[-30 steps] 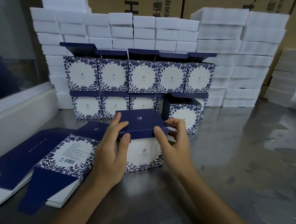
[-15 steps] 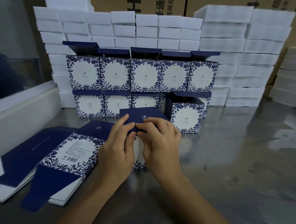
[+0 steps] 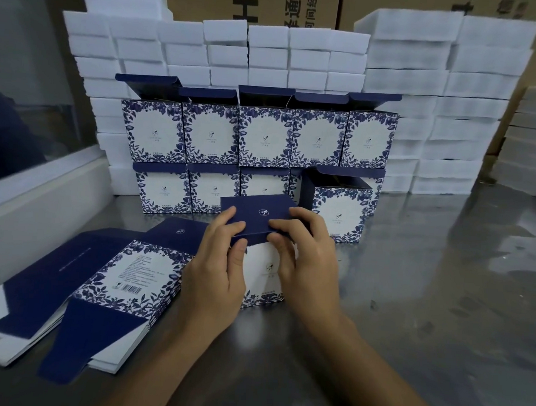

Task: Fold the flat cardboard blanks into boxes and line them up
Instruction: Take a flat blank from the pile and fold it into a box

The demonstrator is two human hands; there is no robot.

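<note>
Pinching the box's navy lid, left hand and right hand have drawn closer together than before

It looked like a packing workshop: white foam blocks were piled high at the far side, brown shipping cartons stood behind them, and a steel worktable carried printed boxes.
</note>
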